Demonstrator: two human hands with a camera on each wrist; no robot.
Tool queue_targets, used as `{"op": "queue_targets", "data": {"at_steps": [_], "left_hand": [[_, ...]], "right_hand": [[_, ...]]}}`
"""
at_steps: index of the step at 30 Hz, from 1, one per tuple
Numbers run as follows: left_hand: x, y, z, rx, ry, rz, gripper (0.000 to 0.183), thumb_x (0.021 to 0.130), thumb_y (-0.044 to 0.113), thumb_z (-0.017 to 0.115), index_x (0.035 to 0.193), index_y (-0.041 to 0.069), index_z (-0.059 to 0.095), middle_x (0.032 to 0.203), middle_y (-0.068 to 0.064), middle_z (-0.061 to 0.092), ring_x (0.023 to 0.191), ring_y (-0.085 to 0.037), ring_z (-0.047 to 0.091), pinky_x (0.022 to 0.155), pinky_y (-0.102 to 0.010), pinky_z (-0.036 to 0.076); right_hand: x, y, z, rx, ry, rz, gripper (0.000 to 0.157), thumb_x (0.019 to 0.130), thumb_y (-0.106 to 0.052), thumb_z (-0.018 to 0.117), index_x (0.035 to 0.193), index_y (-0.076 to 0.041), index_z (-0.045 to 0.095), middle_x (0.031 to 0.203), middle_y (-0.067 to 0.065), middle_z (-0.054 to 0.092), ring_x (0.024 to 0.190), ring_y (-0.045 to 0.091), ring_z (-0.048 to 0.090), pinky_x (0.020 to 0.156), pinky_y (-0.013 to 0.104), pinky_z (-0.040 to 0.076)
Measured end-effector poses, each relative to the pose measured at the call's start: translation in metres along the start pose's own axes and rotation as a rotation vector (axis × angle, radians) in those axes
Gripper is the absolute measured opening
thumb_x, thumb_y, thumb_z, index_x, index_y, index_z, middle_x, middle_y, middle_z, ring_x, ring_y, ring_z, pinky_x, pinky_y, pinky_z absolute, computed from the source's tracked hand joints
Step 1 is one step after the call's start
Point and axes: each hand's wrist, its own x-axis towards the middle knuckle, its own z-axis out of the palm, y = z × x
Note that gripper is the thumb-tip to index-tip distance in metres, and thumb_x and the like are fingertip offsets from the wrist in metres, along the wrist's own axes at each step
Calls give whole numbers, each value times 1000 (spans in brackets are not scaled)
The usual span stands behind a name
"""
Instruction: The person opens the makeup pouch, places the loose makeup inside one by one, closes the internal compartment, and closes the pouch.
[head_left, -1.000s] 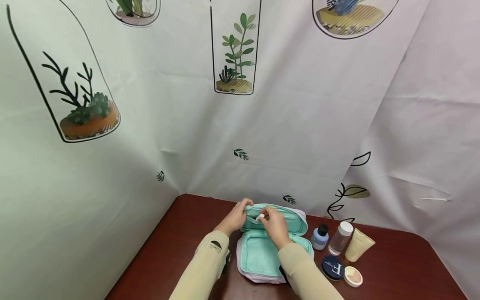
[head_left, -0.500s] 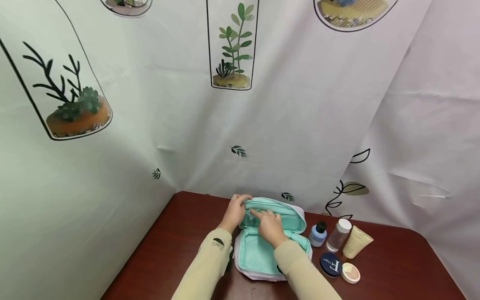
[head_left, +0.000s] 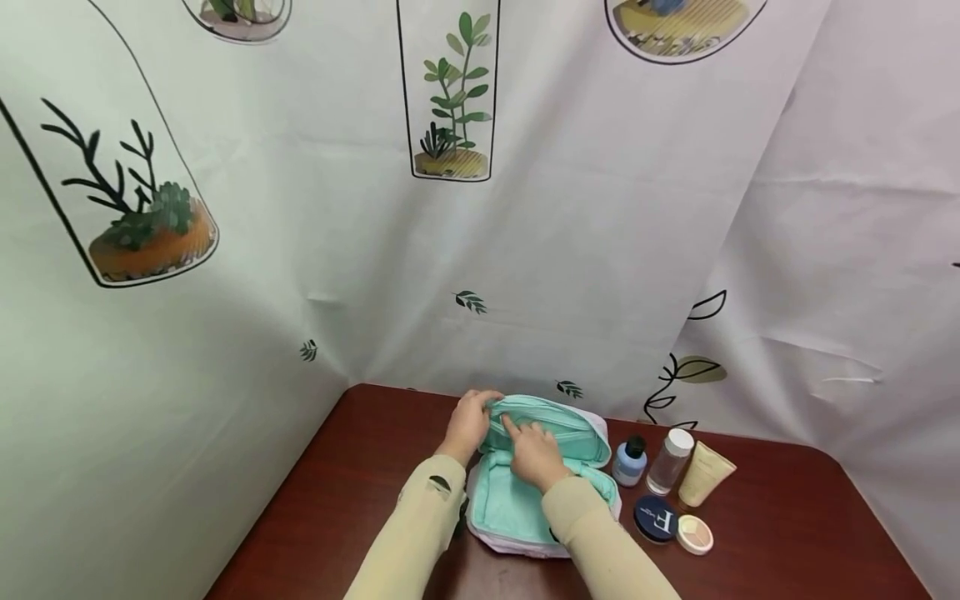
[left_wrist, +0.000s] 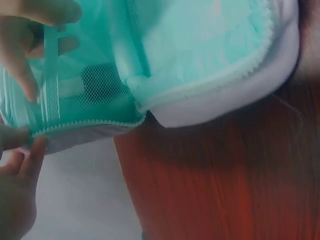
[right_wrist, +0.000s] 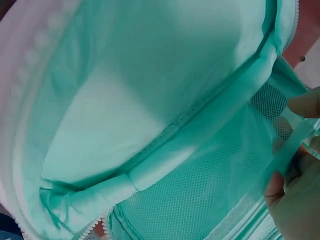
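Note:
A cosmetic bag with a mint-green lining lies unzipped, its lid standing up at the back. My left hand grips the left edge of the lid; in the left wrist view its fingers pinch the zipped rim. My right hand is at the mesh pocket inside the lid, index finger stretched toward the upper left. In the right wrist view it pinches the pocket's edge, one fingertip showing through the mesh. A small pale thing shows behind the mesh; its kind is unclear.
Right of the bag stand a blue bottle with a black cap, a clear bottle with a white lid and a cream tube. Before them lie a dark round compact and a pale round palette. A patterned cloth hangs behind.
A second ago my right hand held a small white thing at the pocket; now that thing is out of its fingers and the index finger is extended. My left hand keeps holding the lid.

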Motion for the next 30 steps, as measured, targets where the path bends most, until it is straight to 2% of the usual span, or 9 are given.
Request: {"op": "queue_targets", "data": {"at_steps": [4, 8, 14, 17, 20, 22, 25, 28, 30], "left_hand": [[-5, -2, 2, 32, 43, 30, 32, 82, 1, 49, 105, 21, 60, 90, -2, 51, 77, -17, 52, 62, -29, 44], [-9, -4, 3, -15, 90, 7, 31, 83, 1, 46, 103, 20, 61, 90, -2, 50, 77, -17, 51, 64, -31, 44], [-6, -1, 4, -52, 106, 12, 30, 84, 3, 45, 102, 21, 60, 93, -3, 49, 76, -18, 51, 60, -30, 43], [-5, 0, 5, -56, 102, 14, 29, 85, 4, 46, 104, 21, 60, 95, -4, 48, 77, -19, 51, 60, -30, 43], [-7, 0, 8, -68, 77, 2, 29, 85, 5, 47, 105, 21, 59, 95, -3, 47, 77, -18, 50, 58, -28, 42], [-11, 0, 9, -82, 43, -11, 31, 84, 4, 48, 107, 22, 58, 95, -2, 46, 76, -16, 49, 55, -26, 40], [-14, -1, 11, -112, -2, -15, 36, 82, 2, 50, 109, 24, 55, 97, -2, 45, 71, -14, 47, 51, -25, 37], [-13, -2, 12, -121, -15, 2, 39, 81, 1, 50, 112, 24, 53, 99, -1, 43, 66, -12, 45, 49, -25, 36], [-11, -2, 12, -120, -13, 16, 39, 81, 1, 50, 114, 23, 52, 100, -1, 42, 63, -12, 43, 48, -25, 36]], "right_hand": [[-4, 0, 2, -51, 21, -52, 62, 74, -15, 58, 130, -14, 32, 108, 7, 49, 92, 23, 41, 71, 37, 34], [-6, -1, 5, -83, 29, -88, 67, 72, -19, 60, 131, -13, 28, 109, 7, 47, 93, 23, 41, 69, 35, 35], [-11, 5, 9, 16, 21, -79, 79, 70, -16, 63, 134, -17, 18, 118, 6, 40, 106, 24, 36, 78, 39, 32], [-18, 14, 0, 114, 79, -141, 70, 72, -11, 59, 133, -16, 25, 124, 6, 37, 110, 24, 35, 80, 40, 33], [-33, 32, -16, 242, 235, -183, 44, 75, -6, 55, 118, -15, 49, 115, 0, 46, 100, 17, 46, 74, 34, 39], [-48, 49, -28, 278, 351, -144, 25, 75, -6, 54, 95, -18, 62, 98, -6, 54, 83, 9, 52, 65, 28, 42], [-72, 81, -39, 240, 401, 37, 16, 74, -9, 55, 68, -24, 59, 72, -13, 51, 59, 4, 46, 53, 25, 39], [-92, 111, -38, 145, 273, 180, 12, 72, -9, 55, 67, -20, 57, 67, -9, 49, 57, 8, 45, 53, 29, 38], [-103, 126, -31, 100, 165, 211, 9, 70, -6, 55, 75, -12, 60, 73, -2, 51, 64, 14, 49, 57, 33, 41]]}}
